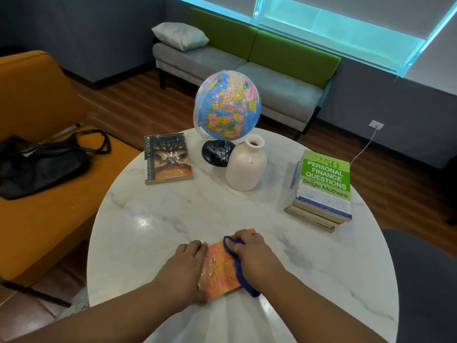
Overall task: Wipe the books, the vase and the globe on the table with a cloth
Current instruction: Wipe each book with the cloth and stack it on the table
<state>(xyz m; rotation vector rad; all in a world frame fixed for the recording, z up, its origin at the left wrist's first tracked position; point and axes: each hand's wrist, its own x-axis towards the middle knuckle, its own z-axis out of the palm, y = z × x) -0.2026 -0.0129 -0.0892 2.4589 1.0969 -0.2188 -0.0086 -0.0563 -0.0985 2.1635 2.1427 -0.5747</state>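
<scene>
On the marble bench (153,219), the left grip (190,266) clasps the orange book (220,271) by its left edge. The right grip (257,256), palm down, clamps a blue cloth (238,269) against the cover.

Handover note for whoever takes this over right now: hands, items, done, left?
Left hand holds the orange book by its left edge. Right hand presses the blue cloth on its cover.
Dark book, globe, vase and green-topped stack stand farther back, none touched.
Done: nothing certain.
Left: finish orange book, then the rest; white specks show on dark book and globe base.
</scene>
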